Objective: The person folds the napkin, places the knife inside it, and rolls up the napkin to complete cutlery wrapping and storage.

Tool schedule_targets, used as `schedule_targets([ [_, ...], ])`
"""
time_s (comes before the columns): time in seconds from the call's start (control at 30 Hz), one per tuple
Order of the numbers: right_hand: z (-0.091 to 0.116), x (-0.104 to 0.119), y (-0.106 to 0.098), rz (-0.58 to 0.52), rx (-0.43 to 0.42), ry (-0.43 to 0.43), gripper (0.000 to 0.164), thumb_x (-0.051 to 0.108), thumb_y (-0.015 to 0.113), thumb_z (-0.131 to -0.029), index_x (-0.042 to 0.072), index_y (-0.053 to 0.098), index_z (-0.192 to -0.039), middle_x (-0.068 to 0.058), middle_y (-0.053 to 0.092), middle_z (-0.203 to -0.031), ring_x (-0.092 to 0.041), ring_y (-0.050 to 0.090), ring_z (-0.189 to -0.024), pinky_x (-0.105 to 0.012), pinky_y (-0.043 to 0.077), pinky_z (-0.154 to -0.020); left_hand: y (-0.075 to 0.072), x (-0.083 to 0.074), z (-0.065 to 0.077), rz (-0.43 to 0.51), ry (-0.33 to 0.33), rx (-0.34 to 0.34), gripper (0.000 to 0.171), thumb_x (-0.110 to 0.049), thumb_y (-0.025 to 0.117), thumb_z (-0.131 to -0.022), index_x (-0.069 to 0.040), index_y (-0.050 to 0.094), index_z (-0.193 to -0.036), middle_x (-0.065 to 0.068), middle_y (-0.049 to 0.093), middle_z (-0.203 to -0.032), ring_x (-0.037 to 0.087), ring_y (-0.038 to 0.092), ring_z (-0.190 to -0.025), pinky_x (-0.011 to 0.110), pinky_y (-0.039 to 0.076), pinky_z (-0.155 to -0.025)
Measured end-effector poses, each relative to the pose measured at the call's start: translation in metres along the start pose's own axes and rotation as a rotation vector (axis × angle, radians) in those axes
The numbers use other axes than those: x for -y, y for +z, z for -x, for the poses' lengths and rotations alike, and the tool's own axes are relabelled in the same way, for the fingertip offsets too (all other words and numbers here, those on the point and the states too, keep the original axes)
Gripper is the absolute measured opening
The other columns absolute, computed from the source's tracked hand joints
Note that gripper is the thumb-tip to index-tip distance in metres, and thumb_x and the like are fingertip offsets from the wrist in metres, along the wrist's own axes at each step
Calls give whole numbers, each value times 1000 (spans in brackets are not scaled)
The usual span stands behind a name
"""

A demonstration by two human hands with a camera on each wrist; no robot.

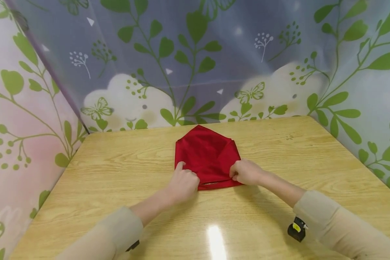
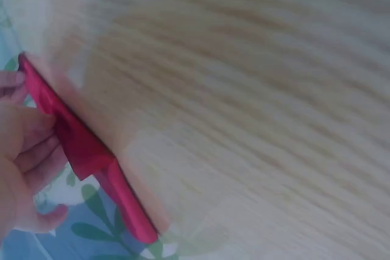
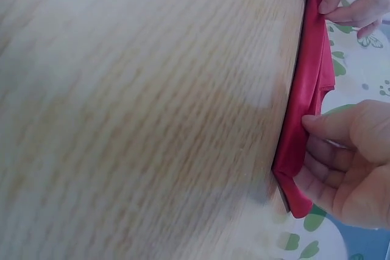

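A red satin cloth (image 1: 208,155) lies folded on the wooden table, its far end coming to a point. Along its near edge runs a narrow folded strip with a slim dark gap above it. My left hand (image 1: 184,183) pinches the near left corner, index finger stretched out over the fabric. At the near right corner my right hand (image 1: 247,172) holds the folded edge between thumb and fingers. The right wrist view shows the right hand's fingers (image 3: 320,178) tucked behind the strip (image 3: 303,98). In the left wrist view the left thumb (image 2: 39,119) presses on the cloth (image 2: 76,138).
The wooden table (image 1: 123,159) meets a leaf-patterned backdrop (image 1: 169,72) at the back and sides. A black device with a yellow mark (image 1: 297,229) hangs under the right sleeve. Glare (image 1: 216,242) shows on the near tabletop.
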State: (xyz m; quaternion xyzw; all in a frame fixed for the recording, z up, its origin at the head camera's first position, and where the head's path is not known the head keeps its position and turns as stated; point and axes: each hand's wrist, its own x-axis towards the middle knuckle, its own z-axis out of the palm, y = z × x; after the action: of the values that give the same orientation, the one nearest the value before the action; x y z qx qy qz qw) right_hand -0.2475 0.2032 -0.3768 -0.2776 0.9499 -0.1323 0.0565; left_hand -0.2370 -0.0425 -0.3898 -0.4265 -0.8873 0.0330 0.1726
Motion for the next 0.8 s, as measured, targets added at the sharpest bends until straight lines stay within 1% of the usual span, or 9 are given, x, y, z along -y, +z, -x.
schedule_targets([
  [0.1, 2, 1, 0, 60, 0, -39, 5, 3, 67, -79, 7, 66, -81, 0, 63, -79, -19, 59, -74, -33, 48, -69, 0, 5, -5, 151, -99, 69, 36, -2, 56, -70, -19, 38, -44, -11, 26, -43, 6, 30, -43, 45, 35, -78],
  [0.2, 5, 4, 1, 153, -24, -140, 11, 6, 69, -79, 8, 63, -88, -1, 60, -83, -19, 58, -77, -32, 49, -69, 0, 11, -10, 291, -196, 166, 34, -4, 56, -74, -20, 48, -45, -13, 36, -42, 6, 37, -48, 42, 35, -72],
  [0.33, 6, 10, 3, 293, -81, -314, 19, 15, 73, -79, 9, 64, -95, 0, 57, -86, -17, 55, -81, -28, 48, -69, -1, 17, -16, 394, -299, 297, 33, -6, 56, -79, -19, 55, -48, -12, 44, -45, 8, 43, -55, 38, 35, -67],
  [0.4, 5, 14, 4, 381, -118, -382, 20, 18, 74, -78, 9, 65, -93, 1, 57, -82, -15, 53, -76, -25, 47, -65, -3, 19, -18, 413, -337, 349, 32, -7, 55, -80, -19, 57, -50, -12, 46, -47, 9, 44, -58, 39, 36, -68],
  [0.47, 3, 17, 8, 476, -168, -433, 17, 19, 75, -76, 10, 65, -87, 2, 56, -76, -14, 51, -70, -23, 44, -59, -4, 19, -21, 422, -365, 389, 32, -8, 54, -81, -19, 58, -51, -11, 47, -48, 9, 45, -60, 39, 37, -69],
  [0.53, 2, 18, 12, 561, -221, -464, 14, 18, 75, -74, 10, 63, -78, 2, 54, -69, -14, 48, -62, -21, 40, -52, -5, 19, -22, 428, -383, 411, 33, -7, 52, -81, -20, 55, -50, -11, 45, -48, 9, 44, -60, 38, 36, -68],
  [0.63, 1, 19, 19, 634, -281, -480, 16, 10, 73, -72, 11, 58, -66, 2, 49, -61, -13, 43, -54, -20, 31, -45, -6, 18, -23, 454, -402, 430, 35, -5, 49, -79, -19, 47, -47, -10, 37, -44, 9, 36, -56, 34, 33, -63],
  [0.73, 0, 19, 23, 657, -304, -475, 20, 2, 70, -70, 12, 54, -61, 2, 44, -58, -13, 39, -50, -20, 26, -42, -5, 18, -23, 487, -414, 430, 37, -2, 48, -77, -19, 39, -46, -8, 28, -44, 9, 27, -54, 30, 28, -58],
  [0.8, -1, 19, 23, 649, -300, -466, 20, 1, 69, -70, 12, 54, -61, 2, 44, -57, -13, 40, -49, -20, 27, -41, -5, 18, -23, 495, -412, 430, 36, -1, 48, -76, -19, 38, -46, -8, 26, -45, 9, 25, -54, 29, 26, -57],
])
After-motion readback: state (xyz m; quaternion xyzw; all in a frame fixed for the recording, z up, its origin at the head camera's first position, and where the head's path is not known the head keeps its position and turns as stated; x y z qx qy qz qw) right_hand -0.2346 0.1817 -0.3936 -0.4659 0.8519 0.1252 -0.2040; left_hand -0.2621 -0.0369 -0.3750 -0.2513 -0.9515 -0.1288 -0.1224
